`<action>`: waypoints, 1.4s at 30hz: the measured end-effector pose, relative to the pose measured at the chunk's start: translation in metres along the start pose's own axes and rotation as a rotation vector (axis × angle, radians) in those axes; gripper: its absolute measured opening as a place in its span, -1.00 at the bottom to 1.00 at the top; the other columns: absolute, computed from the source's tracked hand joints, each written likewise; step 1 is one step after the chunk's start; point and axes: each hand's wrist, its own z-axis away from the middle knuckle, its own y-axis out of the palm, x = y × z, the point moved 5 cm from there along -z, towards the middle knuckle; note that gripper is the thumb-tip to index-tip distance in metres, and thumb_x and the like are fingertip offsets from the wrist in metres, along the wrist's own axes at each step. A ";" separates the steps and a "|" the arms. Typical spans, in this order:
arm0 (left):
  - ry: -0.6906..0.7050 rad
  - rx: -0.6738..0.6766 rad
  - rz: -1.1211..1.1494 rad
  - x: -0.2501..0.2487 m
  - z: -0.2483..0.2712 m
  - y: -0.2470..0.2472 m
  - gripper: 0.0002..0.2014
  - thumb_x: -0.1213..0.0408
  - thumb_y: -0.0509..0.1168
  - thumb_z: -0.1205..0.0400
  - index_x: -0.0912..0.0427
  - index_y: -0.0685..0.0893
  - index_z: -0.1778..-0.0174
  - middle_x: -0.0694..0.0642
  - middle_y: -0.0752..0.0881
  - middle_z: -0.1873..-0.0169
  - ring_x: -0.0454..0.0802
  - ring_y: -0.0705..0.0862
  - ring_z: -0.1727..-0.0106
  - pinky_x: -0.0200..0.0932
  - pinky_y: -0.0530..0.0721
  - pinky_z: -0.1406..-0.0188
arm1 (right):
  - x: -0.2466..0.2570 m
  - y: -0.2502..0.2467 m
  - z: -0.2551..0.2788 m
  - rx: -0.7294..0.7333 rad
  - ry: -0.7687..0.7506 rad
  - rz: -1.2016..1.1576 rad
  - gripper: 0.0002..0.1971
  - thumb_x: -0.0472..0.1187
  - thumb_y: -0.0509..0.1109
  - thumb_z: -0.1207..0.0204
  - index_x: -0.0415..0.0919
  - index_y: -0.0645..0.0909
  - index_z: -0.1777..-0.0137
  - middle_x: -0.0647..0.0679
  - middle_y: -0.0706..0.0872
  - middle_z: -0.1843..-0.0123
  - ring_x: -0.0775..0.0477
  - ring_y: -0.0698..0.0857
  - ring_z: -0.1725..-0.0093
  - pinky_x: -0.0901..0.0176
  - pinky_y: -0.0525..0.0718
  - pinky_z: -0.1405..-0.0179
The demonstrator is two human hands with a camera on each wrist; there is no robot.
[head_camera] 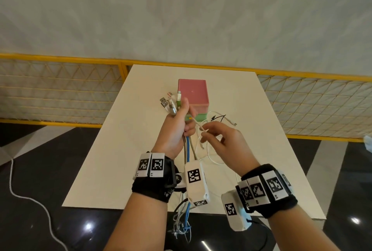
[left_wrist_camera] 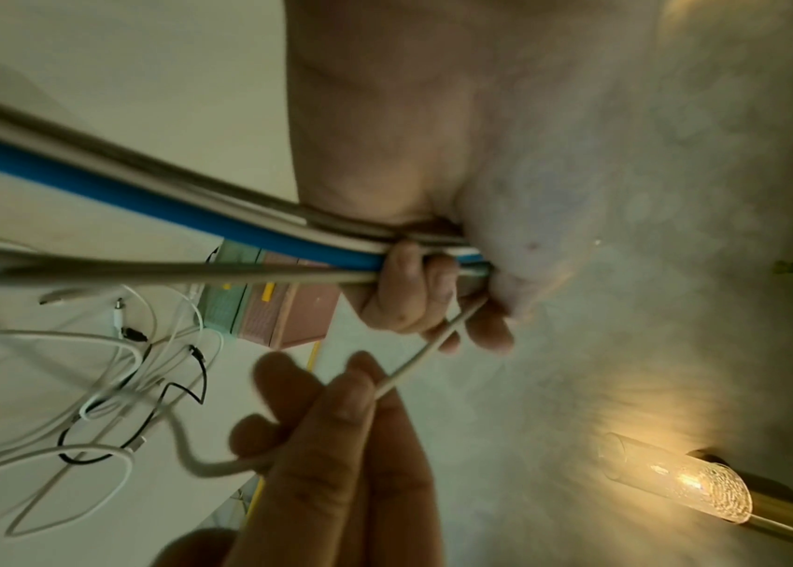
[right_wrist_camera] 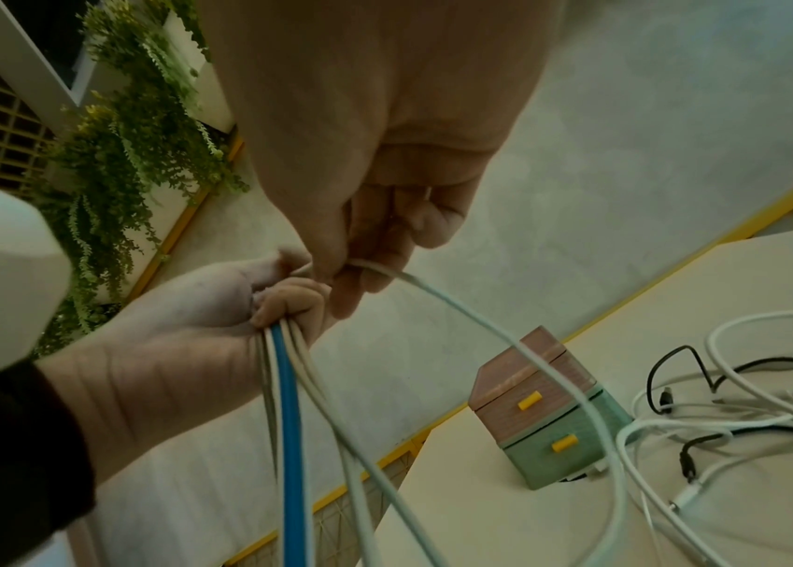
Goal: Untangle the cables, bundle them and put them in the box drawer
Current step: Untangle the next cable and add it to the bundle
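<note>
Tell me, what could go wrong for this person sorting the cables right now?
1. The left hand grips many cables at once; pulling the thin white cable pinched by the right hand might loosen that bunch.
2. The loose cables on the table lie looped over one another, so a tug could tighten a knot.
3. They lie right beside the small drawer box, which a pull could drag or tip.

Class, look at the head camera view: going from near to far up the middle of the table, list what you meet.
Dangling cable ends → left hand gripping the cable bundle → plug ends above the fist → box of drawers → yellow railing.
</note>
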 end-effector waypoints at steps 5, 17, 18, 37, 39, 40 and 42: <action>0.095 -0.077 0.002 -0.011 0.000 0.003 -0.54 0.04 0.06 -0.79 0.33 0.64 0.17 -0.08 0.56 0.58 -0.19 0.19 0.64 -0.19 0.04 0.55 | 0.003 0.003 0.001 0.078 0.016 0.070 -0.80 -0.12 0.29 -0.62 -0.13 0.65 0.19 0.11 0.62 0.41 0.31 0.57 0.39 0.53 0.43 0.35; 0.267 -0.223 0.333 -0.056 0.014 -0.026 -0.50 -0.01 0.03 -0.80 0.10 0.48 0.45 -0.06 0.21 0.60 -0.15 0.11 0.60 -0.24 0.08 0.61 | -0.034 -0.004 -0.025 0.227 0.063 0.008 -0.68 -0.10 0.21 -0.67 -0.11 0.45 0.35 -0.11 0.56 0.34 -0.06 0.68 0.25 0.45 0.55 0.27; 0.293 -0.221 0.310 -0.061 0.016 -0.031 -0.55 0.02 0.04 -0.81 0.09 0.62 0.32 -0.07 0.19 0.62 -0.15 0.06 0.60 -0.23 0.03 0.60 | -0.039 -0.007 -0.026 0.233 0.083 0.013 -0.67 -0.08 0.21 -0.66 -0.09 0.46 0.36 -0.04 0.55 0.37 -0.05 0.70 0.23 0.45 0.54 0.26; 0.097 0.049 -0.716 -0.048 0.026 0.031 -0.65 -0.02 0.10 -0.78 0.10 0.70 0.03 0.10 0.84 0.37 0.01 0.43 0.65 -0.33 0.45 0.58 | 0.055 -0.055 -0.065 0.036 -0.233 0.228 -0.77 -0.07 0.33 -0.59 -0.21 0.65 0.19 0.07 0.59 0.43 -0.02 0.62 0.37 -0.05 0.65 0.27; 0.165 -0.071 -0.724 -0.059 0.025 0.024 -0.70 0.03 0.16 -0.76 -0.05 0.69 0.21 0.11 0.83 0.38 -0.05 0.47 0.63 -0.26 0.48 0.51 | 0.037 -0.052 -0.064 0.089 -0.160 0.178 -0.73 -0.04 0.28 -0.62 -0.17 0.58 0.24 -0.03 0.66 0.36 -0.10 0.72 0.24 -0.01 0.67 0.18; 0.208 -0.152 -0.663 -0.067 0.025 0.018 -0.75 0.06 0.17 -0.76 -0.09 0.66 0.19 0.12 0.84 0.30 -0.07 0.46 0.63 -0.25 0.46 0.54 | 0.024 -0.049 -0.061 0.127 -0.097 0.139 -0.71 -0.02 0.23 -0.64 -0.12 0.54 0.28 -0.01 0.67 0.35 -0.06 0.76 0.19 -0.02 0.69 0.11; 0.314 -0.335 -0.432 -0.089 0.026 0.000 -0.79 0.06 0.15 -0.77 -0.05 0.58 0.14 0.03 0.86 0.18 -0.14 0.43 0.66 -0.33 0.36 0.67 | -0.010 -0.044 -0.055 0.186 0.037 0.098 -0.66 0.00 0.15 -0.67 -0.06 0.46 0.34 0.04 0.63 0.37 0.01 0.79 0.13 -0.09 0.71 0.03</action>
